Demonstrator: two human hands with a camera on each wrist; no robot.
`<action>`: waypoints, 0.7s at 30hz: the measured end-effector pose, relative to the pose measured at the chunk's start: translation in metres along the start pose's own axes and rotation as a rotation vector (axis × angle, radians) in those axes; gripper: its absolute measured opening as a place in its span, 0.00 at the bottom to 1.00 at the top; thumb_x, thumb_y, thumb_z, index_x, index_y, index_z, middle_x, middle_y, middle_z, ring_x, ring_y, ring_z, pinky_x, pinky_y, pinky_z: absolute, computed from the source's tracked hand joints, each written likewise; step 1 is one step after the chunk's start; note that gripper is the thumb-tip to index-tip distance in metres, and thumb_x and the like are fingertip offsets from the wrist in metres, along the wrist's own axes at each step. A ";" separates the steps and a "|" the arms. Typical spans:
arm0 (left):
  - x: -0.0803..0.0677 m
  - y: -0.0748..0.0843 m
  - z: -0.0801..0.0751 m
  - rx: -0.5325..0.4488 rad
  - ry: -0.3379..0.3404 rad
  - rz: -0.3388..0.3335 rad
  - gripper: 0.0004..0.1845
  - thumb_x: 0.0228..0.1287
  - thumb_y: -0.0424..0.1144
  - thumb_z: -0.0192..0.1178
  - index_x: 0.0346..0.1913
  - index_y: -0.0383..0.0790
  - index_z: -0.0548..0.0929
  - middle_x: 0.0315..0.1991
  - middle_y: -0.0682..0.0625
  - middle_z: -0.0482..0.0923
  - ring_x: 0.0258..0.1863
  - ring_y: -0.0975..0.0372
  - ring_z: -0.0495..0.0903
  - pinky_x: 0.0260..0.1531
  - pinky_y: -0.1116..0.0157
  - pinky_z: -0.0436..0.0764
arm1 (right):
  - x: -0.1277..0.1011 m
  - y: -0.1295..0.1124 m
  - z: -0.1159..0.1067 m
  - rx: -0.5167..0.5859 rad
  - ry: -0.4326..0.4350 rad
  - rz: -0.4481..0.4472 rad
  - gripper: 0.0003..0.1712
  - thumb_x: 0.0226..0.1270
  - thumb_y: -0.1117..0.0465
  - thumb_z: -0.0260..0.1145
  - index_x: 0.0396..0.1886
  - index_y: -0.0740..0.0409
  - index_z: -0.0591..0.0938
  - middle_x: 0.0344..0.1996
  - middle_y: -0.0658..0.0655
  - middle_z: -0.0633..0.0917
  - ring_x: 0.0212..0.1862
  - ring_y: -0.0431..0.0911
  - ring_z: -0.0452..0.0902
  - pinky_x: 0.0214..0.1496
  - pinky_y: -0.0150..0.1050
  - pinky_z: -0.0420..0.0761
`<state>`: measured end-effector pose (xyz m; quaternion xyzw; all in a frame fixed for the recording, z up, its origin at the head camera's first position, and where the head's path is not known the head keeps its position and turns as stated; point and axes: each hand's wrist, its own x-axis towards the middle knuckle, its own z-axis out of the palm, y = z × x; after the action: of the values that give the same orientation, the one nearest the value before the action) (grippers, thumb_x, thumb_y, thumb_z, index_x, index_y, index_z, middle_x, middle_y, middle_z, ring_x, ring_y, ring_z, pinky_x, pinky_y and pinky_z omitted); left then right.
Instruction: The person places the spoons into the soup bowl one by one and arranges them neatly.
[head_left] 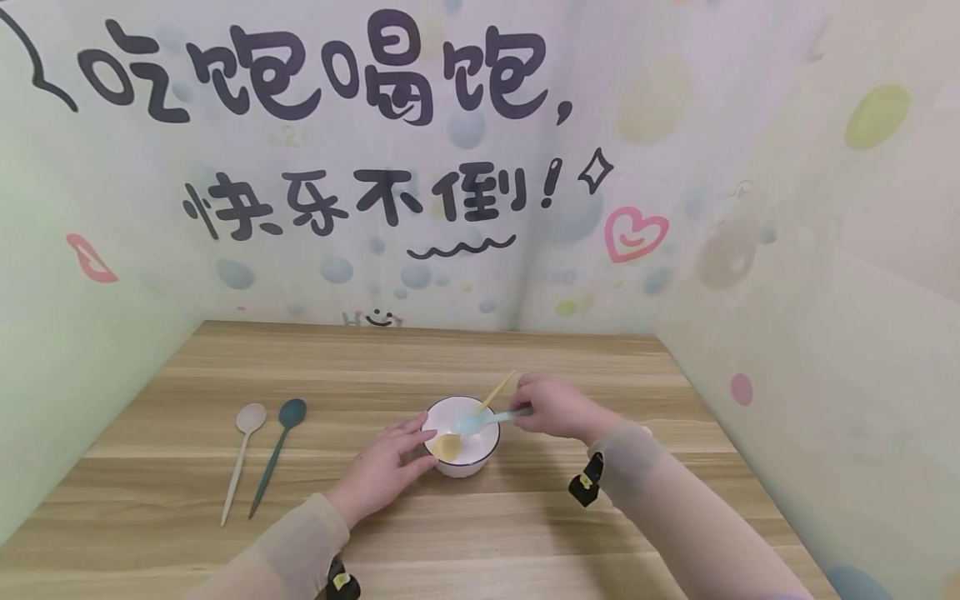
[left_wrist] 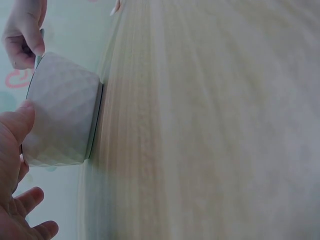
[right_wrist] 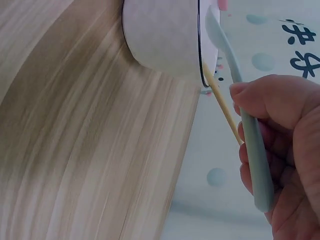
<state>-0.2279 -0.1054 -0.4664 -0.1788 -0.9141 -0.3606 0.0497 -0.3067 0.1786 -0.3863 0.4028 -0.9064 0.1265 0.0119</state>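
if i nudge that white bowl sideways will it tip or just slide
The white bowl would probably slide rather than tip: it sits low and wide on the smooth wooden table. It looks like glazed ceramic, so likely heavy for its size and breakable. The left hand touches its side, which should steady it.

Soft, even light is filling all views, casting only faint shadows. The head view is bending at its edges; both wrist views are blurring the worktop (left_wrist: 210,130) grain.
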 end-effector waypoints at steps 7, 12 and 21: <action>0.000 0.002 -0.001 -0.008 -0.007 0.000 0.24 0.62 0.46 0.65 0.59 0.41 0.80 0.70 0.49 0.65 0.69 0.47 0.61 0.67 0.46 0.60 | 0.015 -0.011 -0.002 -0.094 -0.064 -0.080 0.05 0.53 0.67 0.68 0.27 0.52 0.86 0.24 0.44 0.69 0.26 0.38 0.64 0.29 0.30 0.68; 0.000 0.002 -0.001 -0.001 -0.013 -0.001 0.24 0.62 0.47 0.65 0.59 0.42 0.80 0.70 0.49 0.65 0.69 0.47 0.61 0.67 0.46 0.60 | 0.024 -0.019 -0.003 -0.154 -0.108 -0.130 0.07 0.52 0.69 0.67 0.25 0.52 0.86 0.22 0.45 0.67 0.26 0.39 0.60 0.28 0.31 0.65; 0.001 0.002 -0.002 -0.004 -0.023 -0.010 0.24 0.62 0.48 0.65 0.60 0.43 0.80 0.70 0.50 0.64 0.70 0.48 0.60 0.67 0.46 0.60 | 0.033 -0.021 0.001 -0.246 -0.139 -0.138 0.06 0.54 0.66 0.67 0.27 0.49 0.87 0.22 0.43 0.68 0.27 0.40 0.62 0.30 0.30 0.66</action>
<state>-0.2282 -0.1052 -0.4641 -0.1783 -0.9148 -0.3604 0.0370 -0.3132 0.1408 -0.3786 0.4673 -0.8840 -0.0147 0.0072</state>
